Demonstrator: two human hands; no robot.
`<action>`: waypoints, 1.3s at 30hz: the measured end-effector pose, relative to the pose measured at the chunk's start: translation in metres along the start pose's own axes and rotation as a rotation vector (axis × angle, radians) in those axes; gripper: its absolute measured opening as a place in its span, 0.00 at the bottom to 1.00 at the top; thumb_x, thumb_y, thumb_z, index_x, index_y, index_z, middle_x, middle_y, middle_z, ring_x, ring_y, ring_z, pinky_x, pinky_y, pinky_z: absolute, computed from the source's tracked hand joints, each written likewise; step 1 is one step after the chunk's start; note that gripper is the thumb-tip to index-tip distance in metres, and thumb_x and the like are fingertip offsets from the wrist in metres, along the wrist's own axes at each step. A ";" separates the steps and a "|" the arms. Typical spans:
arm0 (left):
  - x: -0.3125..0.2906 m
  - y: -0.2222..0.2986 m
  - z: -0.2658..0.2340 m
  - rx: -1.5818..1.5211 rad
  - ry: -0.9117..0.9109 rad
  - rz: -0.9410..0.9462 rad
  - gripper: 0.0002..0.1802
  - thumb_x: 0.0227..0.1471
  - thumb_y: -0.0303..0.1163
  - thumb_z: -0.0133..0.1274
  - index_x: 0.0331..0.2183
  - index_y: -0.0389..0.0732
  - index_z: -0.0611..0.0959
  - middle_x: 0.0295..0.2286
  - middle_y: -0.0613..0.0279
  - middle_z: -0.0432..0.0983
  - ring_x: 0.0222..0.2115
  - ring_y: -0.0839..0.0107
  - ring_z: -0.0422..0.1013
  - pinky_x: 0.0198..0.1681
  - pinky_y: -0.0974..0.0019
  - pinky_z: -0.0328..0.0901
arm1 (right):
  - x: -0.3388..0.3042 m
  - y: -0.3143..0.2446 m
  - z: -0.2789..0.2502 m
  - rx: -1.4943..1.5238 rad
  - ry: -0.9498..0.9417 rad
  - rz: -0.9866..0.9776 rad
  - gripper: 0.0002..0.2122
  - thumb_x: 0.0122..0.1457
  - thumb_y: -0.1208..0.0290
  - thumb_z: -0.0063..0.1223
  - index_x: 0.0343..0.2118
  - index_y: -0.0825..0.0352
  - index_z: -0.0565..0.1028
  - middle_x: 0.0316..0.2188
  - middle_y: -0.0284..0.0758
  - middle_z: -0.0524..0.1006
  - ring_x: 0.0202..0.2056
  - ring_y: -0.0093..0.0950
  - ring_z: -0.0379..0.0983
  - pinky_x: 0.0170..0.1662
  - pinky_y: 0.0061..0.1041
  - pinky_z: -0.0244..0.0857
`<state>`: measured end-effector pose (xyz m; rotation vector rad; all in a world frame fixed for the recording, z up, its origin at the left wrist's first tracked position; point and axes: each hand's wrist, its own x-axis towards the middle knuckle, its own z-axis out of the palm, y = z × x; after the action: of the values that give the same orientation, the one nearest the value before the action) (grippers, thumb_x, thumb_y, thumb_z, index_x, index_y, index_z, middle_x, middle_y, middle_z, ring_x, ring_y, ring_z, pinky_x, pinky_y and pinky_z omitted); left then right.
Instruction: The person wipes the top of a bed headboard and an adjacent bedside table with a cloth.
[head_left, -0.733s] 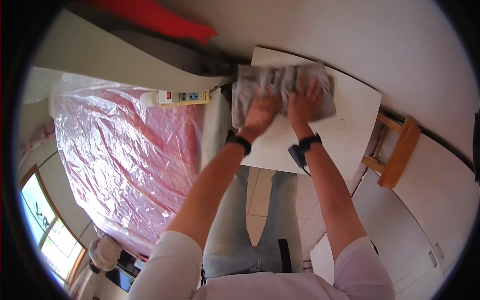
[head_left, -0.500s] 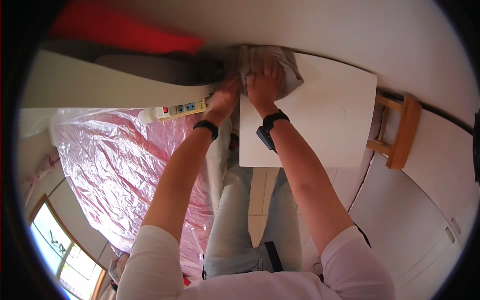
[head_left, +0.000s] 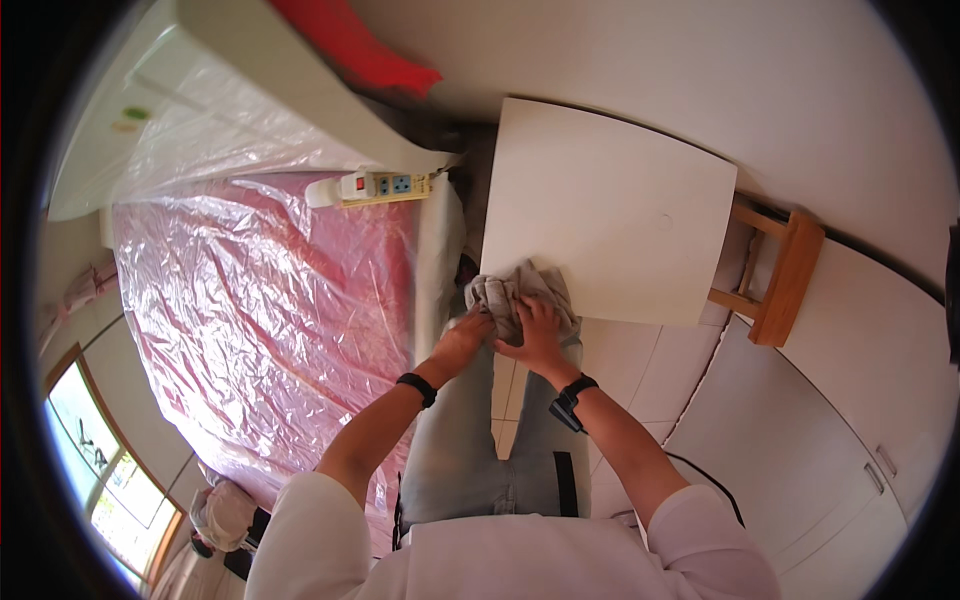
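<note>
A crumpled grey-beige cloth (head_left: 520, 290) lies over the near left corner of a white tabletop (head_left: 610, 210). My right hand (head_left: 535, 335) presses on the cloth with its fingers bent over the folds. At the cloth's left side my left hand (head_left: 462, 340) grips its edge, fingers curled and partly hidden. Both wrists carry black bands, and a small dark device sits on the right one.
A wooden stool (head_left: 790, 280) stands right of the table, near a white cabinet (head_left: 800, 450). To the left, clear plastic covers a pink bed-like surface (head_left: 270, 320). A power strip (head_left: 385, 187) rests at its far edge. A red item (head_left: 375, 50) lies beyond.
Both hands have drawn the cloth from the table's far left corner back to its near left corner, toward my body. The far part of the tabletop is now uncovered.
</note>
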<state>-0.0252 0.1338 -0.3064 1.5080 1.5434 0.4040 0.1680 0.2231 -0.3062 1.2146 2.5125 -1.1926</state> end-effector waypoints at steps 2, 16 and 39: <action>0.002 0.021 0.004 -0.071 0.081 0.030 0.21 0.46 0.20 0.51 0.46 0.37 0.77 0.49 0.52 0.71 0.59 0.49 0.60 0.56 0.56 0.65 | -0.005 0.004 0.006 0.348 0.084 0.063 0.46 0.46 0.51 0.69 0.64 0.65 0.56 0.63 0.40 0.56 0.64 0.43 0.50 0.64 0.44 0.47; 0.030 -0.077 -0.280 0.782 0.470 -0.246 0.46 0.35 0.46 0.70 0.55 0.40 0.70 0.52 0.50 0.67 0.55 0.55 0.62 0.60 0.49 0.54 | 0.014 -0.028 -0.111 0.725 -0.065 0.126 0.25 0.45 0.76 0.67 0.49 0.61 0.75 0.47 0.34 0.78 0.50 0.29 0.73 0.53 0.31 0.66; 0.140 0.010 -0.123 -0.536 0.646 -0.662 0.30 0.42 0.55 0.64 0.31 0.33 0.86 0.25 0.50 0.81 0.26 0.63 0.78 0.32 0.60 0.70 | -0.035 -0.016 -0.082 0.567 -0.256 0.166 0.22 0.41 0.67 0.68 0.44 0.54 0.80 0.40 0.40 0.80 0.42 0.41 0.76 0.44 0.36 0.69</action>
<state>-0.0907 0.3067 -0.2848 0.4077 2.0922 0.8709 0.1991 0.2520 -0.2267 1.2361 1.9059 -1.9448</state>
